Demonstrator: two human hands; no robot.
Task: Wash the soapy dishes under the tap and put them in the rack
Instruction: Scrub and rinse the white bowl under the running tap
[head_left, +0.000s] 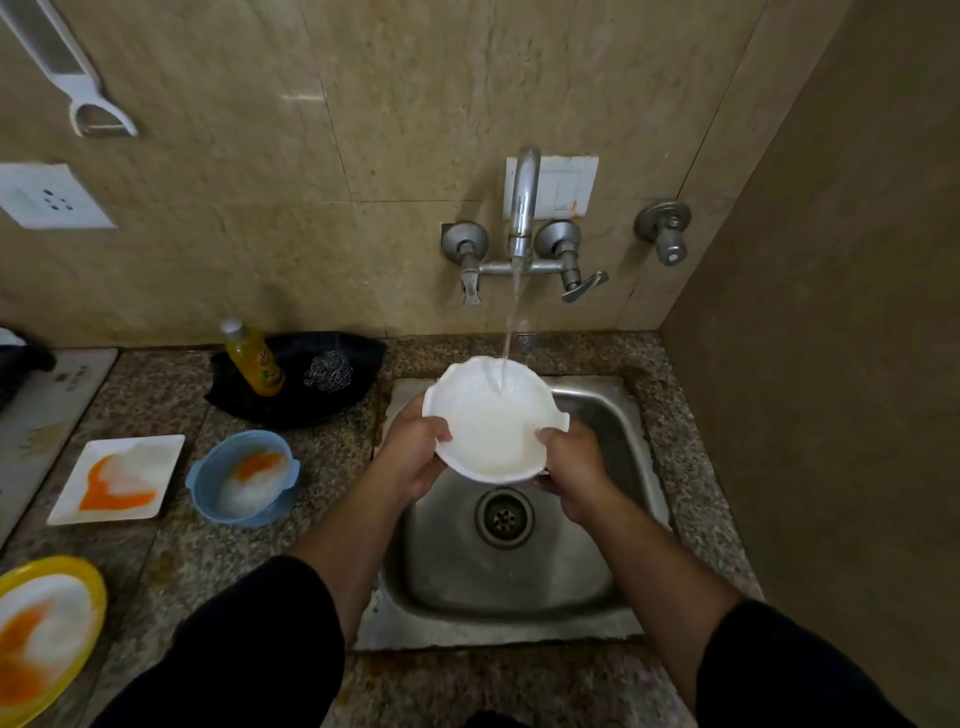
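I hold a white bowl (493, 415) with a wavy rim over the steel sink (613, 426), tilted toward me. Water from the tap (523, 202) streams into its far side. My left hand (410, 452) grips the bowl's left rim and my right hand (576, 462) grips its right rim, thumbs on the inside. On the granite counter to the left wait a soapy white square plate (117, 478) with orange smears, a soapy blue bowl (244, 475) and a soapy yellow plate (47, 629). No rack is in view.
A black tray (332, 410) behind the blue bowl holds a yellow dish-soap bottle (254, 364) and a steel scrubber (328, 370). A tiled wall stands close on the right. A socket (49, 196) and a white peeler (78, 83) are on the back wall.
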